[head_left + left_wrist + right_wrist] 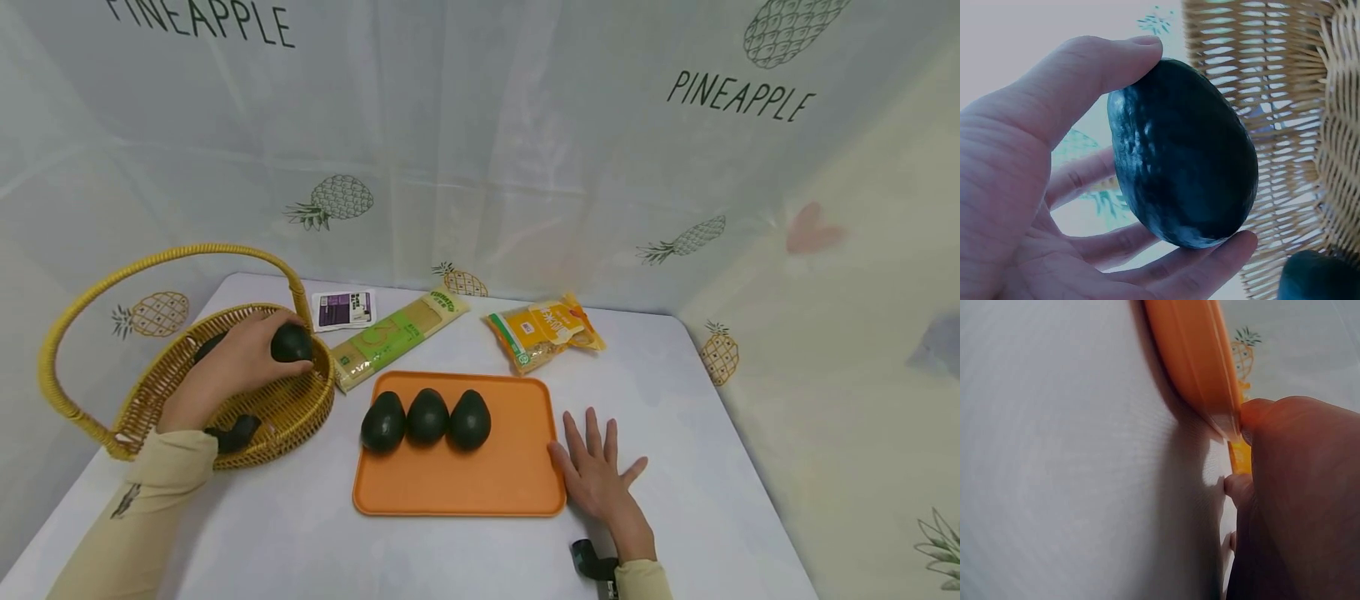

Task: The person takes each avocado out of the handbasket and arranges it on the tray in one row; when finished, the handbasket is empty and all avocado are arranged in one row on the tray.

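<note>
My left hand (243,354) grips a dark green avocado (292,342) over the yellow wicker basket (300,425). In the left wrist view the thumb and fingers curl round this avocado (1185,156), with the basket's woven wall (1260,75) behind it. A second avocado (1319,278) shows in the basket at that view's lower right. On the orange tray (480,487) three avocados (427,417) lie side by side in its upper left part. My right hand (600,475) is spread with straight fingers at the tray's right edge, its thumb at the rim (1225,419).
Behind the tray lie a green-labelled pack of noodles (401,337) and an orange bag (543,329). A small white and purple packet (343,310) is beside the basket. The basket's tall handle (180,252) arches over the left forearm. A pineapple-print cloth (480,150) hangs behind the table.
</note>
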{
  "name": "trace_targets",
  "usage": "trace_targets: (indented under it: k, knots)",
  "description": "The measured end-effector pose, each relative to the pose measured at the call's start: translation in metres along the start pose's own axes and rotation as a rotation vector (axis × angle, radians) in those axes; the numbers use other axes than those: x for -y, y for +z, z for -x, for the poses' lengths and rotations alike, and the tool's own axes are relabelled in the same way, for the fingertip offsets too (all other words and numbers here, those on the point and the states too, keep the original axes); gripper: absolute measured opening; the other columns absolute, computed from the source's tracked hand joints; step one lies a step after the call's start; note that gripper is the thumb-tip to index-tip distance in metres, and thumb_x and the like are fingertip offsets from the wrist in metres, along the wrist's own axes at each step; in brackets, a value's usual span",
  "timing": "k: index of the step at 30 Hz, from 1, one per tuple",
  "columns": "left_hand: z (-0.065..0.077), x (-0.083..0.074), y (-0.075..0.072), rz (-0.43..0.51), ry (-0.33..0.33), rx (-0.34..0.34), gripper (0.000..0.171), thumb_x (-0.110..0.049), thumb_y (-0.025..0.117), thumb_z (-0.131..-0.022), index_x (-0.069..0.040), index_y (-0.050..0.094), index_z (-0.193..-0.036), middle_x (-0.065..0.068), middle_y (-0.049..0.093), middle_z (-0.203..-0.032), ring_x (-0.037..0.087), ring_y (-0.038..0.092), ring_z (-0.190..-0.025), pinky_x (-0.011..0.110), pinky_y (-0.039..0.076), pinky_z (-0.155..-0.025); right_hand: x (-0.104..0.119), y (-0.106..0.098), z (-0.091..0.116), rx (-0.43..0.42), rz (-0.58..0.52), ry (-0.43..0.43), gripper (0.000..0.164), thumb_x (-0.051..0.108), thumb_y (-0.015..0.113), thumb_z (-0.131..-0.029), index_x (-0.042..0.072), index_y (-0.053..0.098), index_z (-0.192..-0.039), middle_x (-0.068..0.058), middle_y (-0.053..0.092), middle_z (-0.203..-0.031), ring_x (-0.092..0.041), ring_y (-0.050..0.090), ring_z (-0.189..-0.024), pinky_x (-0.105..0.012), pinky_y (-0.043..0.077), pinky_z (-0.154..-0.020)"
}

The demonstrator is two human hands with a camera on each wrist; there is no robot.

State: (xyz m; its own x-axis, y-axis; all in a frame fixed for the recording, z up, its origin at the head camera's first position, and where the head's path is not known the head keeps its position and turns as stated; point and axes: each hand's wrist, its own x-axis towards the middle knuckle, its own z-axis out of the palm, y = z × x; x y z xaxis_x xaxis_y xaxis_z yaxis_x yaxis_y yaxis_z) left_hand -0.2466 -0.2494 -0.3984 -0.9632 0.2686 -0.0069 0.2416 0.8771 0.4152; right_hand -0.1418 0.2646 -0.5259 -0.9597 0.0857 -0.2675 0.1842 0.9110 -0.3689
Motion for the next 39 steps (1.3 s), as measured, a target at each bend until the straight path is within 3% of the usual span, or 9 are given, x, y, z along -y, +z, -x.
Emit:
trace_targets:
  k: [16,31,39]
  knots:
    - [0.014,-0.030,-0.003,0.023,0.034,-0.023,0.071,-0.038,0.085,-0.091,-0.003,0.055,-0.146,0.041,0.045,-0.149,0.059,0.046,-0.133,0.077,0.051,-0.098,-0.002,-0.002,-0.002,0.021,-0.006,0.001,0.085,0.074,0.031,-0.106,0.024,0.014,-0.173,-0.016,-0.010,-0.181,-0.049,-0.024,-0.163,-0.079,-0.041,-0.102]
    - [0.020,-0.052,0.008,0.043,0.087,-0.050,0.070,-0.034,0.088,-0.088,-0.005,0.058,-0.144,0.037,0.048,-0.147,0.056,0.047,-0.133,0.077,0.047,-0.103,0.001,-0.002,0.000,0.039,0.006,0.010,0.081,0.070,0.031,-0.109,0.026,0.010,-0.173,-0.014,-0.014,-0.181,-0.049,-0.026,-0.163,-0.080,-0.040,-0.103]
    - [0.023,-0.063,0.015,0.032,0.125,-0.074,0.067,-0.032,0.090,-0.087,-0.007,0.060,-0.142,0.033,0.051,-0.143,0.052,0.052,-0.127,0.073,0.052,-0.101,0.003,-0.004,0.000,0.041,0.010,0.014,0.081,0.070,0.031,-0.109,0.027,0.010,-0.173,-0.014,-0.014,-0.181,-0.049,-0.026,-0.163,-0.082,-0.038,-0.104]
